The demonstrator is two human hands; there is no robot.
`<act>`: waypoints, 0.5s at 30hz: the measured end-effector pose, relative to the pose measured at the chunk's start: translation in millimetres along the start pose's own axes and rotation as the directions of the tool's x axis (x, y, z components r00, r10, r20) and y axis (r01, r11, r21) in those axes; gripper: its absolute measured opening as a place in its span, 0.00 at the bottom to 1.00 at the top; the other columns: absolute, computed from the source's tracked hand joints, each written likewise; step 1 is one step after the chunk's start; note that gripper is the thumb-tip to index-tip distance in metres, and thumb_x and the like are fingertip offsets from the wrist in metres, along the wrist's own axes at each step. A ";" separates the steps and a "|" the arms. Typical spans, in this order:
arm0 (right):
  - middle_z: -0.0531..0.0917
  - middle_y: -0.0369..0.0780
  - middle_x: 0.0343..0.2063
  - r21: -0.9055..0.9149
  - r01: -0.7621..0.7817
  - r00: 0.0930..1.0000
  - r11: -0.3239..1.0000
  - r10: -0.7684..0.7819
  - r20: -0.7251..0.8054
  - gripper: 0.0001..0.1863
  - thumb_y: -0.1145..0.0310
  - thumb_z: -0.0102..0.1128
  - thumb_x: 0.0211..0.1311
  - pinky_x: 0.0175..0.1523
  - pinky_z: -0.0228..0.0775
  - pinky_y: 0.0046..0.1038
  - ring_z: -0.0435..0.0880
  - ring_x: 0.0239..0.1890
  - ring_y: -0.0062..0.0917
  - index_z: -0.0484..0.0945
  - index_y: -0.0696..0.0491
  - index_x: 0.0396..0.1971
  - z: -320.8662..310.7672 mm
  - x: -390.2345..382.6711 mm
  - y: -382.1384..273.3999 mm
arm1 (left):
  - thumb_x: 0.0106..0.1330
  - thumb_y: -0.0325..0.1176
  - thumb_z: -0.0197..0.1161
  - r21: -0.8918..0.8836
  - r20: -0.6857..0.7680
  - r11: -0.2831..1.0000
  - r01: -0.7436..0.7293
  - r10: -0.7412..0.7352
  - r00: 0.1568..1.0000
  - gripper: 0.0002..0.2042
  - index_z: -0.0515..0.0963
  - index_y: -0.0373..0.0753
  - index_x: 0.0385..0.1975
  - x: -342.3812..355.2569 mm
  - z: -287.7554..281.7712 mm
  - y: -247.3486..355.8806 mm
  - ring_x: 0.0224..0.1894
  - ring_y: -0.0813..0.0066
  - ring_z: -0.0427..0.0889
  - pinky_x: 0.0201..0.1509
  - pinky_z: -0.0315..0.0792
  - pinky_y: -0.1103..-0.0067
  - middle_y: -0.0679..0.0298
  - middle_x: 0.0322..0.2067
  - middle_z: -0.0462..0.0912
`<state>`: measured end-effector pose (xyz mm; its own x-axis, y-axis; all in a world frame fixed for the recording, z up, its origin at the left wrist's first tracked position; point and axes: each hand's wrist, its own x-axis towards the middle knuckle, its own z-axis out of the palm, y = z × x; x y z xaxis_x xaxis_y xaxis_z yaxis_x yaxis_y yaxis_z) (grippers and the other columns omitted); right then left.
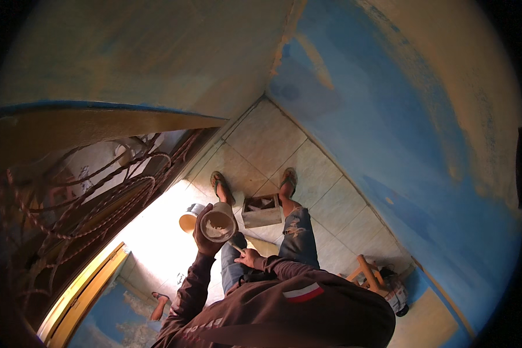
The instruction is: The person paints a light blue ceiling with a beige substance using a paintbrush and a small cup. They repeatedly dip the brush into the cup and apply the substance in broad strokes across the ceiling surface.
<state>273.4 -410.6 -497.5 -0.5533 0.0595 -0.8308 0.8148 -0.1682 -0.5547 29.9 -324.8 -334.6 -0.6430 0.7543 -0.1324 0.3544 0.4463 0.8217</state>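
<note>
My left hand point(201, 236) is wrapped round a pale round tub point(228, 216) and holds it up in front of me. Whitish residue clings to its inside. Just right of and below the tub, the fingers of my right hand point(249, 257) are closed on a thin pale handle point(236, 247). That handle points toward the tub; its far end is hard to see, so the kind of tool does not show. Beyond my left hand, a white bucket point(190, 218) with a tan-orange surface stands on the floor.
Between my feet sits a wooden box point(262, 217) with things inside. Blue and tan wall point(365, 151) rises at right, a plain wall point(156, 58) ahead. Twisted metal scrollwork point(98, 203) fills the left. A wooden stool point(368, 274) stands right; another person's foot point(159, 298) shows lower left.
</note>
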 end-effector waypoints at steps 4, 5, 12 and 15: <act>0.86 0.46 0.29 0.011 0.046 0.999 0.999 -0.046 0.010 0.28 0.45 0.79 0.46 0.43 0.77 0.39 0.86 0.35 0.42 0.81 0.56 0.31 -0.4 6.3 2.2 | 0.41 0.41 0.88 -0.040 -0.015 0.999 -0.008 0.007 1.000 0.47 0.69 0.34 0.62 3.1 -1.4 -6.8 0.63 0.60 0.77 0.65 0.73 0.68 0.51 0.62 0.75; 0.86 0.46 0.29 0.052 0.034 0.999 0.998 -0.035 0.022 0.28 0.46 0.79 0.46 0.43 0.77 0.39 0.86 0.34 0.42 0.81 0.56 0.31 -2.6 5.7 8.4 | 0.41 0.41 0.88 -0.037 -0.016 0.999 -0.003 0.003 1.000 0.47 0.69 0.34 0.62 4.2 -1.1 -6.1 0.63 0.60 0.77 0.65 0.74 0.68 0.51 0.62 0.74; 0.80 0.38 0.24 0.202 0.046 0.995 0.978 -0.062 0.075 0.28 0.45 0.80 0.46 0.37 0.73 0.32 0.79 0.28 0.27 0.78 0.54 0.26 -25.6 -26.2 -7.3 | 0.41 0.42 0.88 -0.049 -0.013 0.999 -0.001 0.000 1.000 0.47 0.69 0.34 0.62 11.3 -1.1 -12.7 0.62 0.61 0.78 0.65 0.75 0.67 0.51 0.63 0.74; 0.82 0.39 0.23 0.134 0.034 0.991 0.990 -0.051 0.122 0.25 0.46 0.79 0.50 0.34 0.72 0.32 0.80 0.27 0.25 0.80 0.54 0.28 -50.0 -26.6 -1.4 | 0.40 0.38 0.88 -0.062 -0.009 0.998 -0.018 0.018 1.000 0.46 0.70 0.34 0.62 22.3 4.0 -18.2 0.62 0.62 0.78 0.66 0.74 0.67 0.53 0.63 0.75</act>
<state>295.6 -362.7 -476.8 -0.6110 -0.0526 -0.7898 0.7648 -0.2967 -0.5719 11.8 -314.2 -354.8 -0.6427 0.7577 -0.1130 0.3229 0.4017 0.8569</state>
